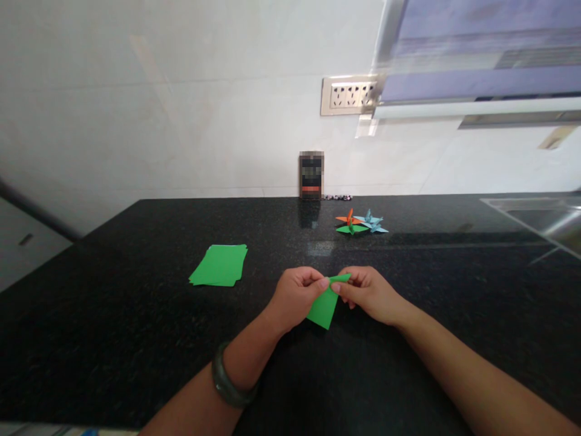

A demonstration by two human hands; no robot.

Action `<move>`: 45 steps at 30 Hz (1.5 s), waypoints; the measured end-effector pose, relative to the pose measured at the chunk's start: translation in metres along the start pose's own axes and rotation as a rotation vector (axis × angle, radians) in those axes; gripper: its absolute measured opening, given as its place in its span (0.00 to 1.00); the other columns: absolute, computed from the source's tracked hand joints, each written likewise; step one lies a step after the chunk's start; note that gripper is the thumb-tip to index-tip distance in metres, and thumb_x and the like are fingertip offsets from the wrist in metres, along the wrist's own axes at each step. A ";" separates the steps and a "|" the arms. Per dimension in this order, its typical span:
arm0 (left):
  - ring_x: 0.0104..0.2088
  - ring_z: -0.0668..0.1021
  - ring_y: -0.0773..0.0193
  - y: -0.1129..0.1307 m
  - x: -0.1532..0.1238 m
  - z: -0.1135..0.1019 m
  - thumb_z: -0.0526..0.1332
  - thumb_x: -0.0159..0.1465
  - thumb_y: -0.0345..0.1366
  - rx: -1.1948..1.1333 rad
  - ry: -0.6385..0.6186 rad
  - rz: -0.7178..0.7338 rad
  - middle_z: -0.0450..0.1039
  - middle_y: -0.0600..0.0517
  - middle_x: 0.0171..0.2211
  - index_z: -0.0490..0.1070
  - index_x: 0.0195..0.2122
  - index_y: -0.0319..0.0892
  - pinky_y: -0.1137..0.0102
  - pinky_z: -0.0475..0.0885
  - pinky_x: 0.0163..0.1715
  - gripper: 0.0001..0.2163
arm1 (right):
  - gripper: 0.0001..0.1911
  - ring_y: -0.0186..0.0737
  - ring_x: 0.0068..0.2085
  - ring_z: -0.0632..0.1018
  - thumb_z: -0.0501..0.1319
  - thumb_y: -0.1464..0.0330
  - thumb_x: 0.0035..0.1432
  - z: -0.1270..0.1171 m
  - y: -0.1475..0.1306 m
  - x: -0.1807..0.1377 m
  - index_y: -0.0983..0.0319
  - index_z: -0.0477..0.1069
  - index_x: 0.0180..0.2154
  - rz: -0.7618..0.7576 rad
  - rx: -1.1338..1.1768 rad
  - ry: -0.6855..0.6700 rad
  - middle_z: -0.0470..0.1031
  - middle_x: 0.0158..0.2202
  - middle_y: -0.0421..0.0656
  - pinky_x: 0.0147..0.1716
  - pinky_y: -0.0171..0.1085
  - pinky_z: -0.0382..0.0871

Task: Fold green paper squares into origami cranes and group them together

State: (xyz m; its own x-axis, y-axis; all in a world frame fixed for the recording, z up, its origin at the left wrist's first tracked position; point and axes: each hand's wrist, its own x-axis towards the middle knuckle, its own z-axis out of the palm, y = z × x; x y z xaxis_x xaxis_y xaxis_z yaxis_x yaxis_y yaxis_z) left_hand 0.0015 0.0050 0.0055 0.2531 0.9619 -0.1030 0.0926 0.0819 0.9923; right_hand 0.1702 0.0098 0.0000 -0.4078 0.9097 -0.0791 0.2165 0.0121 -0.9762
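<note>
Left of the green sheet (324, 307) and a little farther back, a stack of green paper (219, 265) lies flat on the dark worktop (136, 339). The left hand (297, 295) has its grip pinched on the sheet's upper left edge. The sheet itself hangs between both hands just above the worktop, with its lower corner pointing down. The right hand (370, 292) pinches the narrow folded tip at the sheet's top right. This looks like a fold being set along the top edge; creasing it cleanly would call for both grips to keep the edges aligned. Behind and right of the sheet sit finished paper figures (361, 223), and a sink (544, 221) lies far right.
</note>
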 end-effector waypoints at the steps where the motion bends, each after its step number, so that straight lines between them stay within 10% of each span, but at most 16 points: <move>1: 0.18 0.63 0.72 0.001 0.000 0.000 0.60 0.53 0.41 0.015 -0.003 0.008 0.64 0.56 0.18 0.69 0.23 0.38 0.74 0.57 0.19 0.10 | 0.16 0.26 0.18 0.63 0.61 0.58 0.50 0.000 0.000 0.000 0.64 0.64 0.23 0.001 -0.002 0.002 0.63 0.17 0.35 0.17 0.29 0.58; 25: 0.21 0.69 0.69 -0.003 0.001 -0.005 0.57 0.54 0.35 0.385 -0.042 0.155 0.70 0.53 0.20 0.73 0.25 0.38 0.75 0.61 0.21 0.07 | 0.09 0.32 0.28 0.71 0.56 0.69 0.56 -0.007 -0.010 -0.004 0.64 0.71 0.26 -0.339 -0.506 0.072 0.70 0.25 0.40 0.28 0.32 0.63; 33: 0.18 0.67 0.71 0.005 0.003 -0.010 0.62 0.50 0.34 0.041 0.126 -0.016 0.69 0.54 0.17 0.71 0.21 0.37 0.75 0.60 0.19 0.05 | 0.10 0.35 0.26 0.71 0.56 0.66 0.56 -0.038 -0.003 -0.002 0.63 0.71 0.28 -0.317 -0.575 0.360 0.70 0.23 0.41 0.26 0.34 0.65; 38: 0.17 0.70 0.70 0.002 0.007 -0.006 0.64 0.47 0.32 -0.437 0.148 -0.218 0.69 0.54 0.17 0.69 0.22 0.36 0.74 0.64 0.20 0.05 | 0.23 0.49 0.53 0.64 0.60 0.70 0.51 -0.023 -0.006 -0.006 0.59 0.65 0.51 -0.657 -0.806 0.368 0.60 0.53 0.51 0.46 0.47 0.65; 45: 0.19 0.74 0.69 0.001 0.002 0.001 0.65 0.48 0.31 -0.632 -0.099 -0.304 0.72 0.53 0.19 0.68 0.26 0.37 0.74 0.69 0.22 0.08 | 0.11 0.46 0.52 0.65 0.56 0.75 0.54 -0.011 -0.004 -0.005 0.57 0.75 0.31 -0.749 -0.636 0.351 0.62 0.50 0.46 0.49 0.50 0.61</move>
State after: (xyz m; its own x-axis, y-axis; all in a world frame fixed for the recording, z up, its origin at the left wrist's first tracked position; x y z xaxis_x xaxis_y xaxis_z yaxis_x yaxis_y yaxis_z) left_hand 0.0026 0.0069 0.0065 0.3935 0.8466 -0.3583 -0.3959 0.5078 0.7651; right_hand 0.1811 0.0093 0.0069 -0.3714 0.6474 0.6655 0.4835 0.7468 -0.4566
